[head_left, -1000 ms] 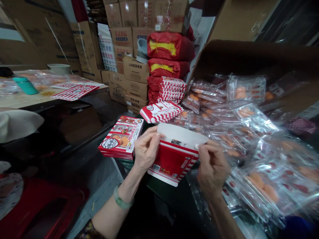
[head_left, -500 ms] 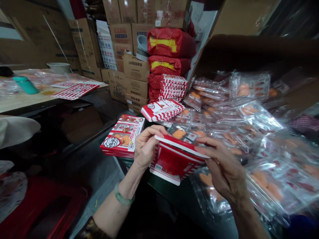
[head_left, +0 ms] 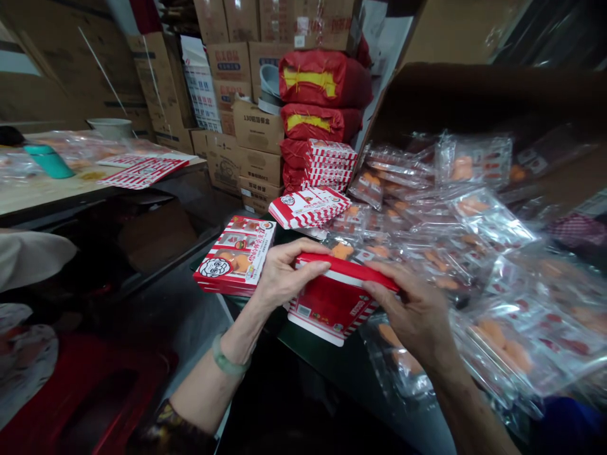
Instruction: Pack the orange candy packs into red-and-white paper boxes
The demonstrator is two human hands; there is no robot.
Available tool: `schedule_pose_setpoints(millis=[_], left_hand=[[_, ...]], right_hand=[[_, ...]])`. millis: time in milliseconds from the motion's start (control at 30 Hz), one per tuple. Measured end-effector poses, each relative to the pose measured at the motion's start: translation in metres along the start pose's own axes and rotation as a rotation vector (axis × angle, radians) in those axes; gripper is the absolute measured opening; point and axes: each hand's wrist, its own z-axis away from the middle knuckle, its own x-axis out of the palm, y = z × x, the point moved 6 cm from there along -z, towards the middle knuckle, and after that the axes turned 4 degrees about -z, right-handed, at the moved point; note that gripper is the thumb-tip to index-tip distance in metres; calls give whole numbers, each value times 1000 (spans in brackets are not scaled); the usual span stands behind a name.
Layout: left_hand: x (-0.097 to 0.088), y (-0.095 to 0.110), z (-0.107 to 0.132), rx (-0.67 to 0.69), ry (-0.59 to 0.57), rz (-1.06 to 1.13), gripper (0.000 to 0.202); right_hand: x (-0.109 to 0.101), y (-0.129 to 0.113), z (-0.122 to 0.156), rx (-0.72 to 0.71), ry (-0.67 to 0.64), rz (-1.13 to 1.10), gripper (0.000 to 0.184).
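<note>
My left hand and my right hand both grip a red-and-white striped cardboard box from either side, fingers along its red top edge. A jade bangle circles my left wrist. Just left of that hand lies a stack of printed red-and-white boxes with clear windows showing orange contents. Clear plastic packs of orange items heap up beyond and under my right hand, which nearly touches them.
A striped box stack sits behind the hands, with more against red sacks. Cardboard cartons rise behind. At left are a table, a teal cup, and a red stool.
The white flap standing up from the box has folded down, closing its top. Both hands have come closer together on the box, and my right hand has shifted left.
</note>
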Motion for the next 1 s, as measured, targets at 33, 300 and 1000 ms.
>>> schedule_pose_setpoints(millis=[33,300,1000], left_hand=[[0,2,-1,24,-1,0,12],[3,0,-10,-79,106,59,20],[-3,-10,3,221,111,129,15]], right_hand=[[0,-1,-1,-3,-4,-15,21],[1,0,-8,131,5,-121,22],[12,-18,22,-375,42,188,34]])
